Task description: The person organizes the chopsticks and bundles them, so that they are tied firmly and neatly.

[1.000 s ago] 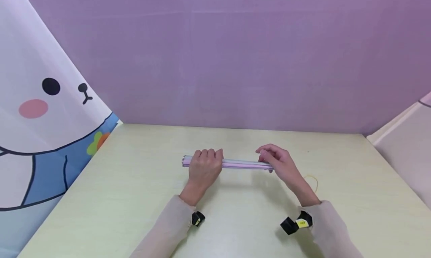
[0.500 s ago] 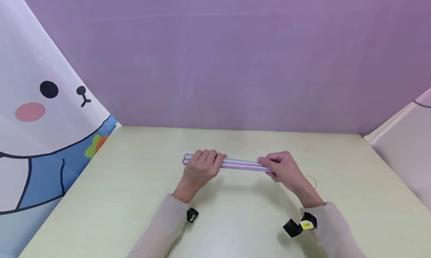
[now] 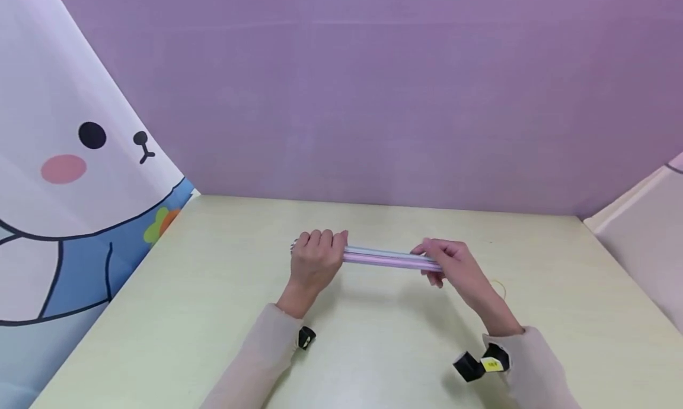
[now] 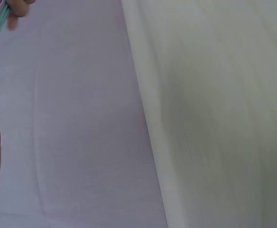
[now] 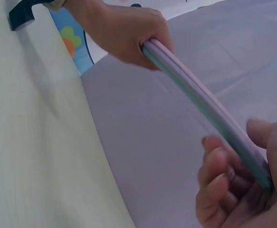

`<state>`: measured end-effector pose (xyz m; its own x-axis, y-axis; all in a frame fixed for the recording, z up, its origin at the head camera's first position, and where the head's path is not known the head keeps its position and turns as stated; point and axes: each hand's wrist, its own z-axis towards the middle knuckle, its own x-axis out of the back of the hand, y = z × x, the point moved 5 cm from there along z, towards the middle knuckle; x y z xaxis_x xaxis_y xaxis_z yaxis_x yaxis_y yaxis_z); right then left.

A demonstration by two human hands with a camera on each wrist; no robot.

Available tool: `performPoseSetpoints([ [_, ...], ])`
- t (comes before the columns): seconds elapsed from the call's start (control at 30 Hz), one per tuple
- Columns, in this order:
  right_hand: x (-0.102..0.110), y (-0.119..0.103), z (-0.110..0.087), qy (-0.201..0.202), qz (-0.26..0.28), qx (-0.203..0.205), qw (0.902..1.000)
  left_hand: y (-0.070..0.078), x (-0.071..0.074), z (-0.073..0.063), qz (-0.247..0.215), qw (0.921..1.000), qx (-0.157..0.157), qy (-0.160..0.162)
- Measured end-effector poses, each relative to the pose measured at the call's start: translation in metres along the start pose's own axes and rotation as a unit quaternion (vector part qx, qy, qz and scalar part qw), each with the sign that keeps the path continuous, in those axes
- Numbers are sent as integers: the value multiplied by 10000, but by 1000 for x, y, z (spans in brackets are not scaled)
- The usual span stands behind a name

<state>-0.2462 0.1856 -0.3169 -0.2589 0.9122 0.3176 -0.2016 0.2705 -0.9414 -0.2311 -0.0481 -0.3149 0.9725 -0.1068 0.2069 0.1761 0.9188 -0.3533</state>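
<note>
My left hand (image 3: pixel 317 258) forms a fist, back uppermost; to this grip's right, my right hand (image 3: pixel 452 264) cups loosely, thumb (image 5: pixel 265 134) parted from fingers (image 5: pixel 214 167).

1. Tabletop (image 3: pixel 384 352): pale cream, with soft shadows falling across its middle.
2. Thin yellow loop (image 3: pixel 504 287): lying on the tabletop's right half, partly hidden from view.

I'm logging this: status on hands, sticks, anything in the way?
Left hand grips sticks near one end. Right hand loosely open at the other. Sticks above table. No obstruction seen.
</note>
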Motion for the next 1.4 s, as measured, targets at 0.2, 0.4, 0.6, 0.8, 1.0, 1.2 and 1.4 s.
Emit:
performPoseSetpoints([
  [0.2,25,10,-6,202,-172,-63,9996,-10,0,-4,-54,9998,126,-106],
  [0.4,46,13,-15,145,-1168,-172,9929,-10,-1,-3,-76,9998,187,-48],
  [0.6,60,24,-34,150,-2171,-177,9759,-8,1,-3,-172,9997,114,-98],
  [0.8,65,37,-48,187,-2768,-272,9604,-10,5,-4,-205,9997,81,-128],
  [1.0,65,47,-57,80,-3140,-135,9493,-11,6,-6,-212,9997,101,-106],
  [1.2,68,55,-62,-46,-3260,-28,9454,-13,5,-8,-245,9995,136,-151],
  [1.4,72,65,-68,-108,-3452,-188,9383,-14,5,-8,-319,9992,142,-208],
])
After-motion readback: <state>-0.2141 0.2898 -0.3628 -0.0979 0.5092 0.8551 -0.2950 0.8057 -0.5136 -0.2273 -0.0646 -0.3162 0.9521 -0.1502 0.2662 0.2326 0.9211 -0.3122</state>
